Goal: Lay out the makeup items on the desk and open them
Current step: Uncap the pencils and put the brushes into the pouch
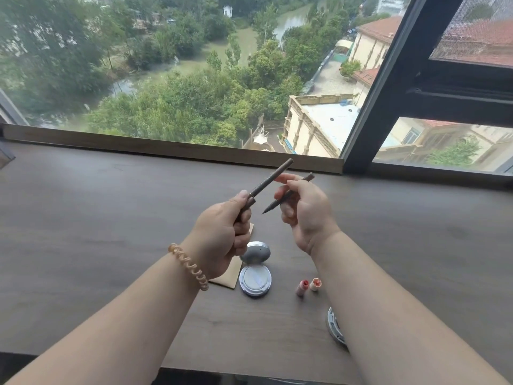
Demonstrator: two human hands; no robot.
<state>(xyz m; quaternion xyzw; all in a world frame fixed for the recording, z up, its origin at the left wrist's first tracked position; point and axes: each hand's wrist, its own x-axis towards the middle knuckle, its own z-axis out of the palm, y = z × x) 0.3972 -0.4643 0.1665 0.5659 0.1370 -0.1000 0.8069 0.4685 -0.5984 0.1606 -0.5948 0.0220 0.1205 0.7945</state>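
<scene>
Our left hand [222,234] grips the cap [270,177]. Our right hand [305,215] pinches the liner [273,205], tip bare. Both are held above the desk [83,218], at 12 o'clock of the open compact [255,276]. We'd lay the pair side by side, tip clear of the wood. No writing legible anywhere.

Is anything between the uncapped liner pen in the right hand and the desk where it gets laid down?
Nothing visible blocks the pen in the right hand. The open compact and lipstick pieces lie on the desk nearer the person; bare desk lies right.
</scene>
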